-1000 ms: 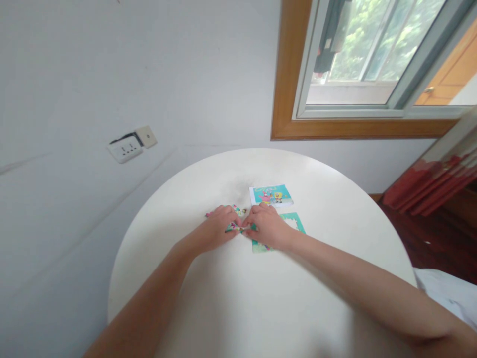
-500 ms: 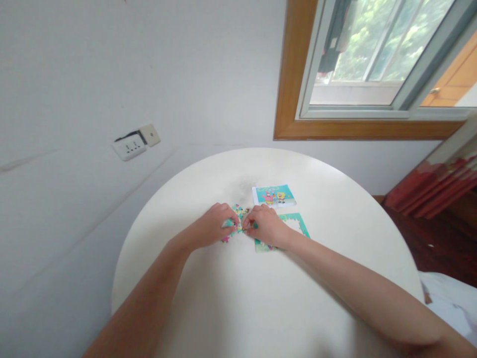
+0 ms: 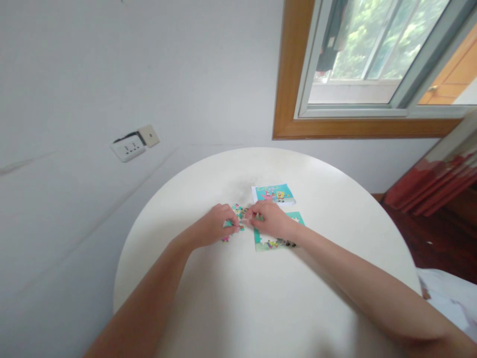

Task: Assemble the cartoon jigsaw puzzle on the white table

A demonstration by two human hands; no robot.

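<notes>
Loose jigsaw puzzle pieces (image 3: 238, 210) lie in a small pile on the table between my hands. My left hand (image 3: 219, 223) is closed at the left side of the pile, its thumb and fingertips pinched on a small puzzle piece mostly hidden by the fingers. My right hand (image 3: 274, 219) is also closed, with its fingertips pinched at the pile's right side; a pale, blurred piece shows between the two hands. Beneath the right wrist is the puzzle frame (image 3: 263, 245), teal and green with a partly filled border. Behind it lies a cartoon picture card (image 3: 281, 193).
The round white table (image 3: 231, 298) meets the wall near a wall socket (image 3: 129, 147). A wood-framed window (image 3: 365, 127) is at the upper right, with a red and white curtain (image 3: 428, 184) below it. White cloth (image 3: 447, 298) shows beside the table's right edge.
My right hand has lifted slightly and shifted back from the left fingertips, and more of the puzzle frame's lower border shows. The left hand stays nearly in place.
</notes>
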